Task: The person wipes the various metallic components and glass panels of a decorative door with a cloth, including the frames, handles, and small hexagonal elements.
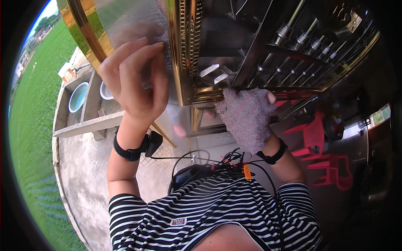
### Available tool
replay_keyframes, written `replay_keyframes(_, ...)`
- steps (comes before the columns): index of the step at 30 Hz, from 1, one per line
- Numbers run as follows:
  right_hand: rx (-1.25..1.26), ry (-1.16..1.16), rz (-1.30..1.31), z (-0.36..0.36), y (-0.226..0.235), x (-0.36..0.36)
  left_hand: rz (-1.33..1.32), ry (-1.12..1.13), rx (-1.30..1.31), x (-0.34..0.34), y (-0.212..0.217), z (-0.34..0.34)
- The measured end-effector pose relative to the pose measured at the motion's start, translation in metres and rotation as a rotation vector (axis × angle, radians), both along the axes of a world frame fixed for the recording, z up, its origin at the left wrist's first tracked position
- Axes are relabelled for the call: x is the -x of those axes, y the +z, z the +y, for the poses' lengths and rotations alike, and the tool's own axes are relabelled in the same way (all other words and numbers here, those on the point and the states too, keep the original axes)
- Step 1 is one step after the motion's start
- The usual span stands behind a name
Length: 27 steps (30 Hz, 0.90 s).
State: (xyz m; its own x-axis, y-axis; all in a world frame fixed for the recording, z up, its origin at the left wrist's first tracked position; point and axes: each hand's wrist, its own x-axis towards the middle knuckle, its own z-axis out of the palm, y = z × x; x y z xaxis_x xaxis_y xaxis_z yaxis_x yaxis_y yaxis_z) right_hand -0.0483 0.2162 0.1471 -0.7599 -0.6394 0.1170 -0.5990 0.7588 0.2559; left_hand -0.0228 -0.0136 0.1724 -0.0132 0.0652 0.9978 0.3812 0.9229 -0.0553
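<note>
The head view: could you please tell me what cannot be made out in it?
In the head view:
Right hand: mostly hidden by the fluffy cloth, so its grip is unclear.
Pale basin: partly hidden behind the left hand.
Dark door: cut off by the upper edge.

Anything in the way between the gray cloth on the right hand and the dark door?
Nothing visible. The gray cloth overlaps the bottom edge of the dark door; actual contact is hard to tell. The left hand is off to the left.

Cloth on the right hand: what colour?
The cloth is mottled grey and pinkish; head view.
</note>
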Motion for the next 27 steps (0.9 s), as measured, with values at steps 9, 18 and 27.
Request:
replay_keyframes(9,0.126,0.395,0.291,-0.001,-0.047,0.011,0.081,0.006,-0.022,0.016,-0.005,0.001)
replay_keyframes(18,0.178,0.229,0.197,-0.037,-0.035,-0.005,0.066,0.127,0.055,0.013,-0.009,0.0)
replay_keyframes(27,0.283,0.133,0.011,-0.012,-0.038,0.009,0.027,0.118,0.065,0.01,-0.013,-0.004)
